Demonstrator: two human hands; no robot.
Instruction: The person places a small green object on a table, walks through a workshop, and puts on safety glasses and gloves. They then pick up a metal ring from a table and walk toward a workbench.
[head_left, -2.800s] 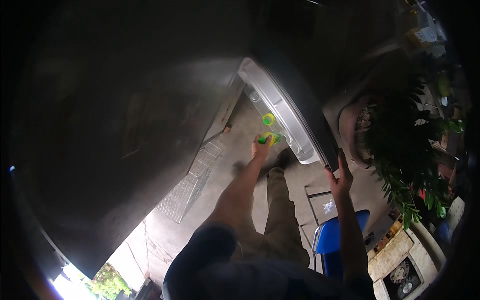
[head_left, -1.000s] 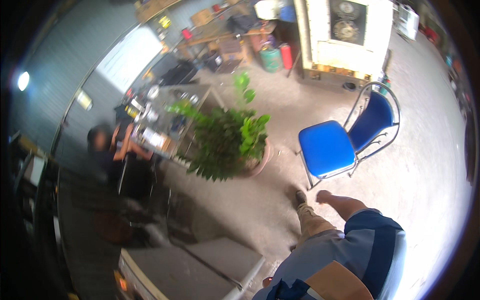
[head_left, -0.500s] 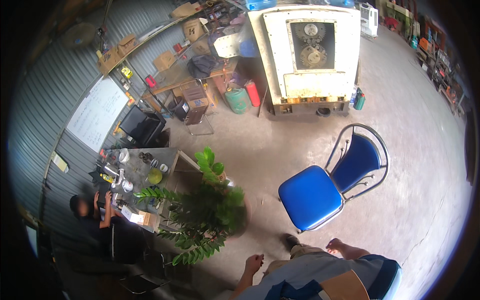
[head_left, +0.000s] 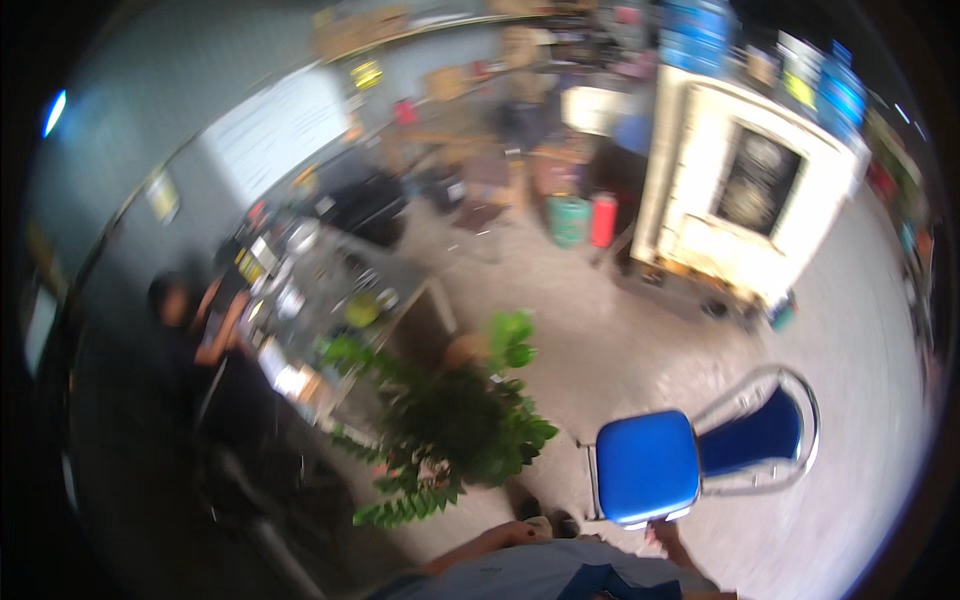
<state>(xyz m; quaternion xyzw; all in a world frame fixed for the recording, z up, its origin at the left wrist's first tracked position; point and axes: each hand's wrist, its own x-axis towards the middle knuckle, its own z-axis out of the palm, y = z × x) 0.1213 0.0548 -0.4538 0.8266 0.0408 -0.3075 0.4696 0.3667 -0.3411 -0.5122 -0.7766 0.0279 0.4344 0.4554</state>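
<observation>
A chair with a blue padded seat and a curved metal-tube frame (head_left: 648, 466) stands in front of me, slightly right. My right hand (head_left: 660, 534) is beside the seat's near edge; blur hides whether it touches the chair or how its fingers are set. My left hand (head_left: 516, 534) hangs low near my body, away from the chair, with nothing visible in it. Its fingers are smeared too. A leafy green potted plant (head_left: 450, 420) stands to the left of the chair, ahead of my left hand.
Left of the plant is a cluttered desk (head_left: 405, 275), where another person (head_left: 195, 330) in dark clothes sits. Beyond the chair stands a large cream machine (head_left: 680, 180) with blue water jugs (head_left: 693, 40) on top. A red cylinder (head_left: 603, 220) and a green container (head_left: 568, 222) stand on the floor.
My view has turned left and lifted, shifting the room rightward and down. The chair now appears closer to my body, and my right hand has come up to its seat edge.
</observation>
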